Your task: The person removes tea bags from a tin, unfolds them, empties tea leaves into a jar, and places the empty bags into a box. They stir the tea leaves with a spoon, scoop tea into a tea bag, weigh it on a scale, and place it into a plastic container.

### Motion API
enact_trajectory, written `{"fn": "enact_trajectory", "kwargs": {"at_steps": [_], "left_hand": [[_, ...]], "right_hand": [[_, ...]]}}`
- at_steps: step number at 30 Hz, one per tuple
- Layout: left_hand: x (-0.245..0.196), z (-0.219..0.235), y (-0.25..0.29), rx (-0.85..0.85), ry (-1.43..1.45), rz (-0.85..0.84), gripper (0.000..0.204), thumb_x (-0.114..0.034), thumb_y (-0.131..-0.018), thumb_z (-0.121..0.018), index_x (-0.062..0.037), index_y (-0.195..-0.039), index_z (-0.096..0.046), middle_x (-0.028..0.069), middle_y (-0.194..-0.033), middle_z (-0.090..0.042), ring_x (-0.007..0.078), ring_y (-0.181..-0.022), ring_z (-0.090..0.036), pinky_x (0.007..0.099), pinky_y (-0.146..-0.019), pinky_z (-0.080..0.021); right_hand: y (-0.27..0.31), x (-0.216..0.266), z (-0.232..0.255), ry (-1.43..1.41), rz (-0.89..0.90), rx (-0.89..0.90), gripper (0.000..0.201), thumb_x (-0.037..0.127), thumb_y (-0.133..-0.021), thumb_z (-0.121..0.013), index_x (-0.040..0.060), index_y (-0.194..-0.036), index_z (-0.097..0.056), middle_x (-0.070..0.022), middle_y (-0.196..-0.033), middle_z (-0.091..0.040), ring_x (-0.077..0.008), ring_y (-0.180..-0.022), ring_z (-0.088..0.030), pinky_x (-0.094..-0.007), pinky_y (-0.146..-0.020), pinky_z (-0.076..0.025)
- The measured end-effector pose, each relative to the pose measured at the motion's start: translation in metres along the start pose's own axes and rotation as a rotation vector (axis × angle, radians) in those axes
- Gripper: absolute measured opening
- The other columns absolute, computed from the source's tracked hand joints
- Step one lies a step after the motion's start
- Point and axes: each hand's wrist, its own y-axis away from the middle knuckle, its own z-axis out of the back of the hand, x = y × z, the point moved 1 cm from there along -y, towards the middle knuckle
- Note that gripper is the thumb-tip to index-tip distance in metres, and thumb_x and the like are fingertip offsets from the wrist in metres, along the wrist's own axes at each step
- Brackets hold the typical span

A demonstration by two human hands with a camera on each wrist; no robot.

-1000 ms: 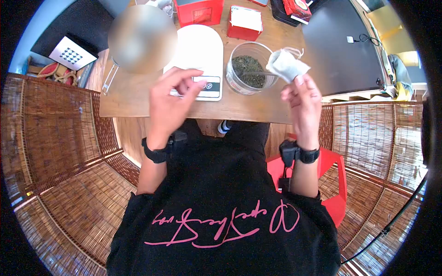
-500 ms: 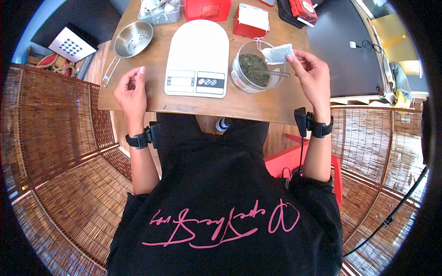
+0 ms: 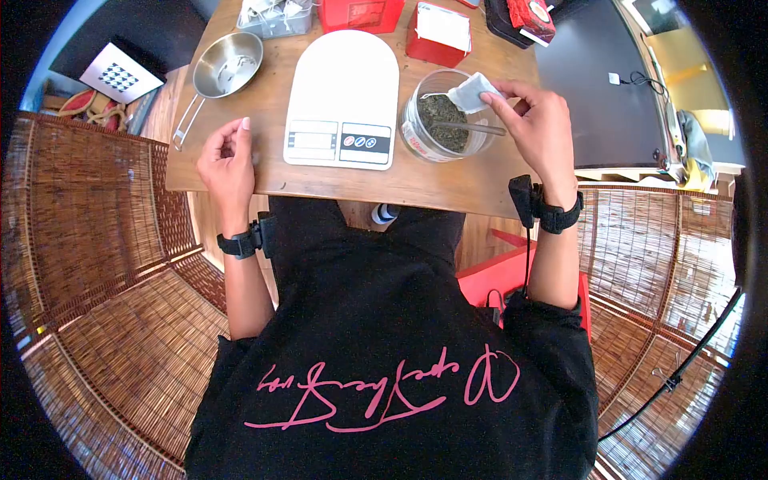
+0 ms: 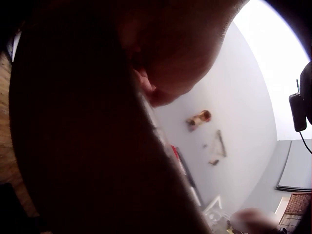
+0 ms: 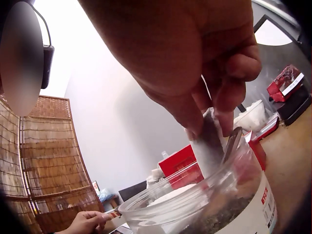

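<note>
Between thumb and fingers, the right hand [image 3: 541, 126] pinches a white pouch [image 3: 474, 92] over the right part of a clear round tub [image 3: 413, 142]. Dark green dried leaves [image 3: 448, 138] lie in the tub, and a metal spoon [image 3: 480, 128] leans on its rim. In the right wrist view the pouch [image 5: 208, 146] hangs from the fingertips at the tub's rim [image 5: 141, 207]. At the table's front left edge rests the left hand [image 3: 230, 164], loosely curled and holding nothing. A white scale [image 3: 342, 88] lies between the hands.
A metal pan [image 3: 210, 72] with small pieces inside stands left of the scale. Behind are a plastic box [image 3: 282, 26] of pouches, a red box [image 3: 364, 14], and a red box with white contents [image 3: 436, 50]. A black tray [image 3: 500, 22] stands back right.
The left hand has moved left from over the scale to the table's edge. The right hand has brought the pouch lower and left over the tub, tilting it.
</note>
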Motion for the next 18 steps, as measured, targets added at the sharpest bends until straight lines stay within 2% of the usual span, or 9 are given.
{"fn": "enact_trajectory", "kwargs": {"at_steps": [6,13,18], "left_hand": [[0.001,-0.0004,0.0003,-0.001,0.002,-0.013,0.018,-0.016,-0.094,-0.077,0.001,-0.1,-0.076,-0.0057,-0.075,-0.059,0.0024,-0.067,-0.049,0.019,-0.06,-0.042],[-0.003,-0.0004,0.0012,0.0,-0.04,-0.017,0.018,-0.016,-0.094,-0.077,0.0018,-0.099,-0.076,-0.0054,-0.075,-0.059,0.0028,-0.067,-0.049,0.019,-0.06,-0.042],[0.0013,-0.0003,0.0002,0.0,-0.057,-0.046,0.023,-0.022,-0.094,-0.078,0.0005,-0.1,-0.077,-0.0054,-0.075,-0.06,0.0033,-0.067,-0.049,0.0203,-0.059,-0.04]], "right_hand": [[-0.0052,-0.0028,-0.0029,-0.02,0.083,-0.02,0.027,0.03,-0.088,-0.078,0.0049,-0.098,-0.08,-0.0141,-0.081,-0.075,-0.0252,-0.066,-0.07,-0.0359,-0.064,-0.054],[-0.0063,0.0014,-0.0046,-0.048,0.031,0.008,0.025,0.029,-0.087,-0.079,0.0052,-0.095,-0.08,-0.0138,-0.079,-0.075,-0.0248,-0.065,-0.07,-0.0361,-0.063,-0.054],[-0.0066,-0.0053,-0.0062,0.006,0.039,-0.008,0.023,0.026,-0.088,-0.078,0.0055,-0.097,-0.08,-0.0145,-0.079,-0.075,-0.0262,-0.066,-0.07,-0.0379,-0.064,-0.055]]}}
